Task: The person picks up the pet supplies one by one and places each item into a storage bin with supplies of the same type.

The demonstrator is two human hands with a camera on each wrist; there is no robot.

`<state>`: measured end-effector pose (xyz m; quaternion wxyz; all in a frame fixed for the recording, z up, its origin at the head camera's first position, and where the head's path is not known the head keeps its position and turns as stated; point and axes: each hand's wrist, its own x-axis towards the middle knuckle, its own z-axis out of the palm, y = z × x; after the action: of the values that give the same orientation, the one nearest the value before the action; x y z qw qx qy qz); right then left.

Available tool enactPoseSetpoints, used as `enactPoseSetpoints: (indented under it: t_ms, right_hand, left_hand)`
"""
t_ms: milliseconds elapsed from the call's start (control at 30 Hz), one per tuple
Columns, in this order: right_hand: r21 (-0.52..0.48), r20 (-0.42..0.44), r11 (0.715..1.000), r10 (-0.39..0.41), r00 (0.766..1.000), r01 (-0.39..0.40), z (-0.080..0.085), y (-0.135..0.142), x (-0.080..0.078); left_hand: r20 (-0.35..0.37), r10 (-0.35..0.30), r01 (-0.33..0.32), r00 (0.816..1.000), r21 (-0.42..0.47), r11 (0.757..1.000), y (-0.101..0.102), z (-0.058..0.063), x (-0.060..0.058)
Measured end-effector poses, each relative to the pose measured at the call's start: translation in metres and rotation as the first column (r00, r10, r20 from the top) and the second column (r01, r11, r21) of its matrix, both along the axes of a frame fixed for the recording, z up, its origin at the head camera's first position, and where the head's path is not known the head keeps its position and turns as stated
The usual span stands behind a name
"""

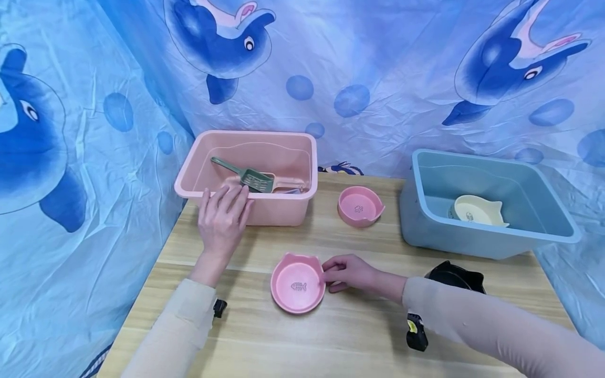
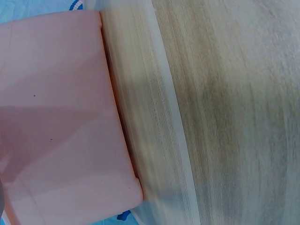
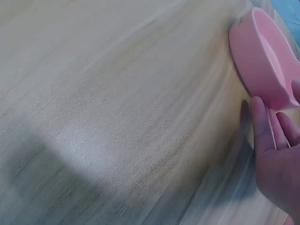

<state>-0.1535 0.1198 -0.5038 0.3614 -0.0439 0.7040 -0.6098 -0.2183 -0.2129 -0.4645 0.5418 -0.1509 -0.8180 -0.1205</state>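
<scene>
A pink cat-eared pet bowl (image 1: 296, 294) with a fishbone print sits near the middle of the table. My right hand (image 1: 351, 273) pinches its right edge, fingertips against the wall and rim in the right wrist view. My left hand (image 1: 223, 218) rests on the front rim of the pink bin (image 1: 279, 210), fingers fairly straight. Inside that bin lie a green slotted litter scoop (image 1: 257, 181) and a paler pink scoop (image 1: 285, 182). Only the bin's side and bare wood show in the left wrist view.
Another pink bowl (image 1: 360, 206) stands behind, between the bins. On the right, a blue bin (image 1: 449, 239) contains a cream cat-eared bowl (image 1: 482, 210). A black cat-eared bowl (image 1: 454, 275) is partly hidden behind my right sleeve. A blue printed curtain (image 1: 378, 142) surrounds the table.
</scene>
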Motion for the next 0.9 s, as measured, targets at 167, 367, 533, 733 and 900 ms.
enactPoseSetpoints:
  t_ms: [167,367,533,733,900]
  right_hand:
    - [0.033,-0.024,0.999,-0.025,0.999,0.026,0.000,-0.008,0.001]
    - [0.062,-0.058,0.998,-0.027,0.998,0.030,-0.002,-0.011,-0.004]
    - [0.045,-0.067,0.999,-0.024,0.997,0.027,-0.002,-0.011,-0.007]
    - [0.043,-0.101,0.999,-0.005,0.995,0.010,-0.002,-0.011,-0.009]
    - [0.063,-0.143,0.997,0.041,0.989,-0.032,0.001,-0.011,-0.013]
  left_hand:
    - [0.000,-0.003,0.003,1.000,0.005,1.000,0.000,-0.001,0.000]
    - [0.005,0.001,-0.001,1.000,0.012,1.000,-0.001,-0.002,0.000]
    - [0.000,0.002,-0.002,1.000,0.023,1.000,0.000,-0.002,-0.001]
    - [0.001,-0.004,0.004,1.000,0.029,1.000,0.000,-0.002,-0.001]
    - [-0.003,-0.005,0.005,1.000,0.027,1.000,0.000,-0.002,-0.001]
